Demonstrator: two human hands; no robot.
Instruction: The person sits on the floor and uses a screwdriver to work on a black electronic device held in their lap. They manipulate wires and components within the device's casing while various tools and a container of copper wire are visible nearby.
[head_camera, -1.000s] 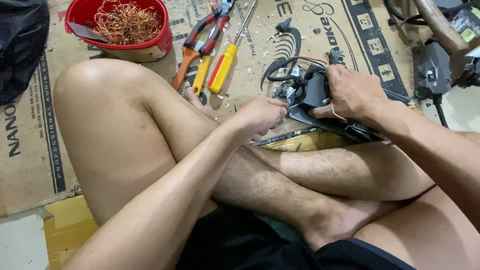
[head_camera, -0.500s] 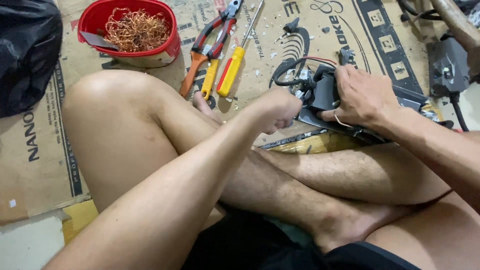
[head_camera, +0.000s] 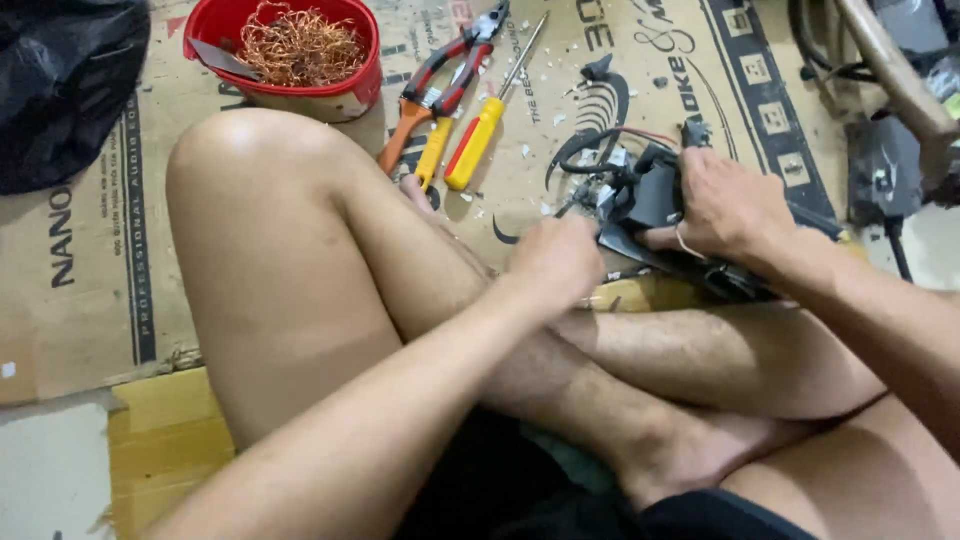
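I sit cross-legged on flattened cardboard. My right hand clamps a black electrical device with black and red wires against the floor above my shin. My left hand is closed into a fist right beside the device's near left edge; whatever it pinches is hidden by the fingers. My raised left knee fills the middle left.
A red bowl of tangled copper wire stands at the top. Red-handled pliers and a yellow-handled screwdriver lie beside it. A black bag is at top left, a dark device with cables at top right.
The view has shifted slightly. My left hand has slid a little lower along the device's edge, still closed. My right hand keeps its hold.
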